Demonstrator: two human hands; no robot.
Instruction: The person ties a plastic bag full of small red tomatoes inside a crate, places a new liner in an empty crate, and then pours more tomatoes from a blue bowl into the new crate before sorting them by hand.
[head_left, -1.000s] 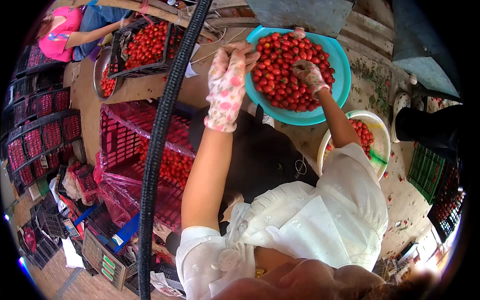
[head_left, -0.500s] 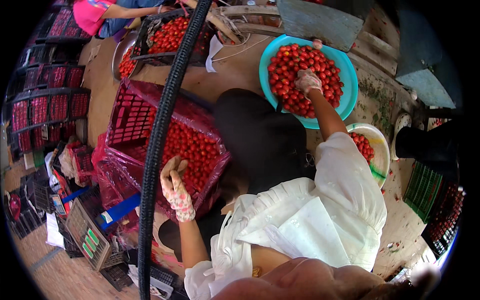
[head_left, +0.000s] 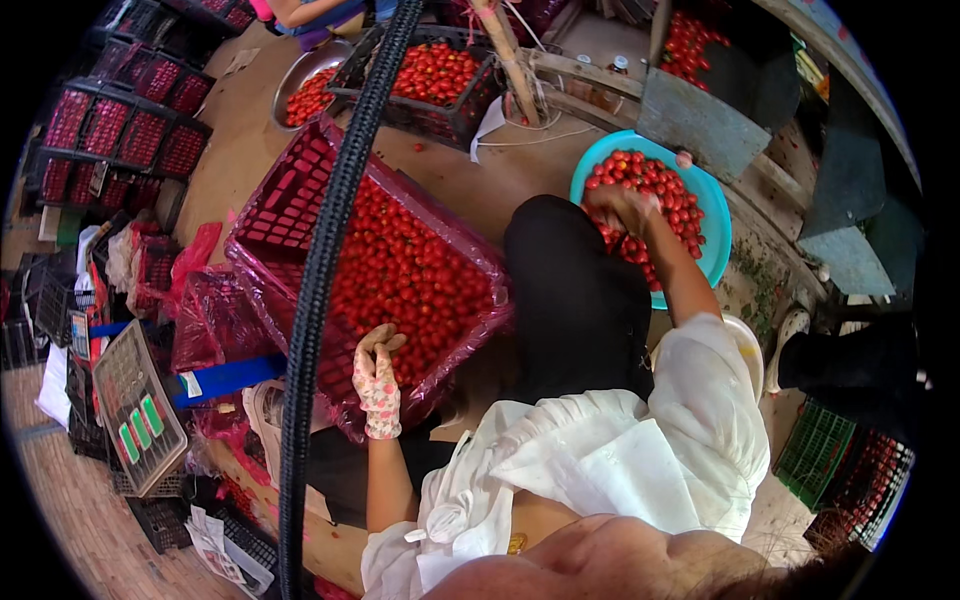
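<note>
My left hand [head_left: 378,390], in a flowered glove with tan fingertips, is at the near edge of a plastic-lined crate [head_left: 268,212]. Its fingers are loosely bent and apart, with nothing visible in them. Many small red tomatoes [head_left: 420,265] fill much of that crate. Over to the right, my right hand [head_left: 622,208], also gloved, reaches into a turquoise basin [head_left: 716,235] at its left side, among more red tomatoes [head_left: 655,180]. Motion smears this hand, so whether its fingers grip a tomato cannot be made out.
A black crate of tomatoes [head_left: 435,75] and a metal bowl [head_left: 300,75] stand at the back, near another person. Crates [head_left: 125,125] are stacked at left, above a scale [head_left: 140,410]. A green crate [head_left: 815,455] is at right. A black cord [head_left: 330,240] crosses the view.
The view has shifted, so crate and basin appear farther right. My right hand has moved from mid-basin toward its left side. My left hand stays by the crate's near edge.
</note>
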